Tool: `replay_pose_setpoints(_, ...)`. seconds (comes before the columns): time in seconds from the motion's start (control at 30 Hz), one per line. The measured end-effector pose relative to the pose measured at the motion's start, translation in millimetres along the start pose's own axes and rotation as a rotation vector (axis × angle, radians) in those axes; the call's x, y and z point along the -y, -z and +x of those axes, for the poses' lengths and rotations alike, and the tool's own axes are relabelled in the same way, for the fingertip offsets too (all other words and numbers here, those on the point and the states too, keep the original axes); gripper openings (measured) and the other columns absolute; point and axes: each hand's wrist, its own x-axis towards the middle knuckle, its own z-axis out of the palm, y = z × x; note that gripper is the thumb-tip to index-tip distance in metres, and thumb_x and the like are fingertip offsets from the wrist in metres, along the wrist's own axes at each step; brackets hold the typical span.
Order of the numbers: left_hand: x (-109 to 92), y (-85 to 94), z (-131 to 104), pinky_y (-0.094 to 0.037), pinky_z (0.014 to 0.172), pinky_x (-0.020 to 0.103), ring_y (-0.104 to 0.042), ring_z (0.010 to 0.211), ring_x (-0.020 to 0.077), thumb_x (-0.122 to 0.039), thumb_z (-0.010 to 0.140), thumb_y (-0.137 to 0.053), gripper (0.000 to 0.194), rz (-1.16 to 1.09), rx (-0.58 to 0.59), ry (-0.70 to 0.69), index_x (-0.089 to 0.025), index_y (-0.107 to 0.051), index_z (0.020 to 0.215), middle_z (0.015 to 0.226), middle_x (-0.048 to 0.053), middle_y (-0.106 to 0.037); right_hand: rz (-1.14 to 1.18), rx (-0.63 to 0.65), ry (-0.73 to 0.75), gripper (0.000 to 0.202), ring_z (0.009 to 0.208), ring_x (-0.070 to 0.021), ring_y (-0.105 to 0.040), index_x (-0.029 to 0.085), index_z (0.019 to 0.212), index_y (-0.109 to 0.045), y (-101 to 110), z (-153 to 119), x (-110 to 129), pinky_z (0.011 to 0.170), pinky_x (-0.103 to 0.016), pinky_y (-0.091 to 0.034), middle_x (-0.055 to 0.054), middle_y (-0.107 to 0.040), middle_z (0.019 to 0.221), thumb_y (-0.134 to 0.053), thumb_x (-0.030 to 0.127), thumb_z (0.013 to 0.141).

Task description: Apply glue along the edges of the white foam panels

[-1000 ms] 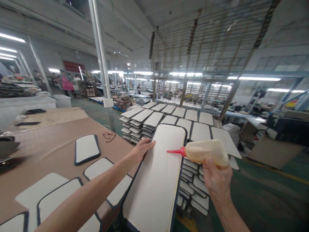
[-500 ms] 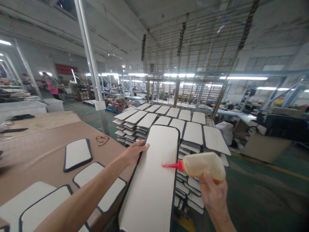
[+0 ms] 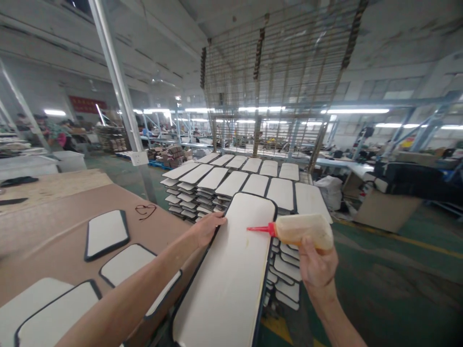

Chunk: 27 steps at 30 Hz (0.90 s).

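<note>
**Glue bottle at the panel's far end**

Fingers (image 3: 310,253) of the right hand (image 3: 316,270) wrapped closed round a squeeze bottle (image 3: 304,230) of yellowish glue; red nozzle (image 3: 258,229) level, tip just over the white face of the long panel (image 3: 231,274). Left hand (image 3: 206,227): fingers loosely curled on the panel's dark left edge near the rounded far end, steadying it. Panel juts out past the brown worktable (image 3: 54,221). Nozzle sits higher up the panel than half a second ago, when it pointed nearer the middle, so the glue line looks to be running toward the far end. Also present: smaller white panels (image 3: 105,232) flat on the table; stacked panels (image 3: 231,183) beyond; steel pillar (image 3: 119,91); people far left, blurred.
</note>
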Motion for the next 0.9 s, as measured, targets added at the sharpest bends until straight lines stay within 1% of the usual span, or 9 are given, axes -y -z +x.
replay_pose_setpoints(0.13,1,-10.0,-1,-0.050,0.055,0.028,-0.065,0.060,0.0205,-0.009,0.053,-0.064,0.037,0.013,0.087,-0.006,-0.012,-0.064,0.090,0.076,0.007,-0.071,0.045,-0.015,-0.032,0.048,0.080,-0.0215,-0.060,0.016,0.099,-0.059,11,0,1,0.081,-0.040,-0.048,-0.006,-0.062,0.086,-0.076,0.038,0.061)
replay_pose_setpoints(0.23,2,-13.0,0,-0.050,0.059,0.028,-0.065,0.067,0.0209,-0.010,0.052,-0.069,0.041,0.004,0.109,-0.047,-0.012,-0.064,0.092,0.080,0.008,-0.071,0.032,-0.025,-0.061,0.045,0.075,-0.0192,-0.059,0.015,0.098,-0.059,32,-21,2,0.075,-0.033,-0.050,-0.005,-0.063,0.083,-0.077,0.035,0.061)
replay_pose_setpoints(0.4,-2,-17.2,2,-0.047,0.058,0.024,-0.064,0.069,0.0201,-0.013,0.051,-0.073,0.044,0.046,0.091,-0.091,-0.013,-0.065,0.094,0.079,0.007,-0.070,-0.209,0.178,-0.103,0.056,0.075,-0.0232,-0.061,0.014,0.109,-0.057,59,-62,8,0.064,-0.031,-0.052,-0.009,-0.064,0.092,-0.077,0.037,0.061)
replay_pose_setpoints(0.47,-4,-22.0,0,-0.047,0.059,0.024,-0.064,0.070,0.0197,-0.012,0.052,-0.072,0.043,0.085,0.111,-0.108,-0.014,-0.065,0.094,0.080,0.007,-0.070,-0.270,0.144,-0.021,0.060,0.073,-0.0227,-0.060,0.014,0.110,-0.057,54,-52,13,0.061,-0.029,-0.051,-0.008,-0.064,0.090,-0.078,0.037,0.059)
replay_pose_setpoints(0.53,-6,-28.4,-4,-0.048,0.061,0.024,-0.064,0.071,0.0193,-0.012,0.054,-0.071,0.040,0.118,0.152,-0.103,-0.014,-0.066,0.093,0.081,0.006,-0.069,-0.289,0.028,0.067,0.060,0.075,-0.0225,-0.060,0.013,0.109,-0.057,41,-28,16,0.065,-0.030,-0.051,-0.008,-0.063,0.089,-0.079,0.037,0.058)
replay_pose_setpoints(0.67,-9,-37.1,-10,-0.048,0.062,0.025,-0.064,0.074,0.0205,-0.012,0.056,-0.068,0.038,0.165,0.236,-0.093,-0.015,-0.067,0.094,0.083,0.006,-0.069,-0.127,-0.027,0.111,0.060,0.086,-0.0241,-0.059,0.013,0.112,-0.054,21,5,15,0.078,-0.037,-0.049,-0.010,-0.061,0.098,-0.076,0.038,0.062)
replay_pose_setpoints(0.73,-11,-35.7,-9,-0.048,0.062,0.025,-0.064,0.074,0.0211,-0.011,0.055,-0.067,0.039,0.179,0.243,-0.090,-0.015,-0.067,0.094,0.083,0.006,-0.069,-0.141,0.019,0.100,0.058,0.083,-0.0233,-0.059,0.013,0.112,-0.055,21,-7,14,0.075,-0.035,-0.050,-0.010,-0.062,0.096,-0.075,0.037,0.063)
replay_pose_setpoints(0.87,-18,-23.3,-5,-0.048,0.061,0.025,-0.064,0.071,0.0205,-0.010,0.054,-0.066,0.042,0.178,0.242,-0.102,-0.015,-0.067,0.095,0.082,0.005,-0.070,-0.257,0.245,0.056,0.056,0.074,-0.0213,-0.060,0.015,0.113,-0.056,25,-45,17,0.066,-0.030,-0.052,-0.007,-0.063,0.089,-0.076,0.031,0.063)
replay_pose_setpoints(0.9,-20,-19.6,-5,-0.048,0.061,0.025,-0.064,0.071,0.0202,-0.010,0.054,-0.066,0.042,0.179,0.251,-0.110,-0.015,-0.067,0.096,0.083,0.005,-0.070,-0.291,0.238,0.071,0.057,0.075,-0.0214,-0.060,0.015,0.113,-0.057,22,-45,19,0.067,-0.030,-0.051,-0.007,-0.063,0.089,-0.077,0.031,0.062)
